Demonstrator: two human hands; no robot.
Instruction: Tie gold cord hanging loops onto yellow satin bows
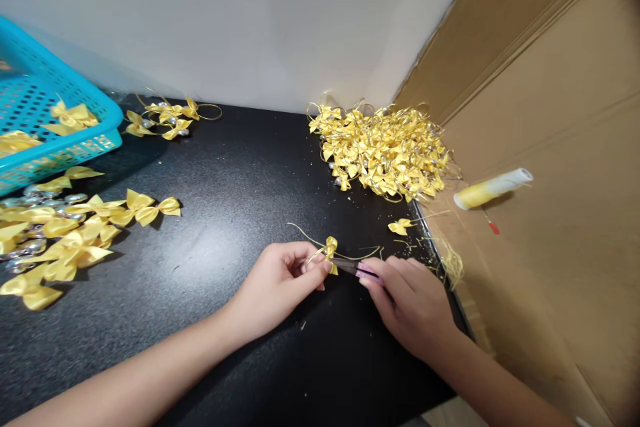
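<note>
Between the thumb and fingers of my left hand [293,277] is a small yellow ribbon bow [331,248] with thin gold cord trailing from it to both sides. My right hand [407,303] grips small scissors [367,271] with a pink-purple handle. Their dark blades point left and reach the bow, close to my left fingertips. Whether the blades touch the cord cannot be made out. A loose yellow bow with cord [401,227] lies beyond my right hand, near cut cord scraps [451,263] at the table's right edge.
A large heap of finished-looking bows [385,150] lies at the back right. A turquoise basket [107,123] holds more bows at left, with loose bows [75,250] and silvery beads before it. A cardboard sheet [550,113] stands right, near a yellow-white tube [493,188].
</note>
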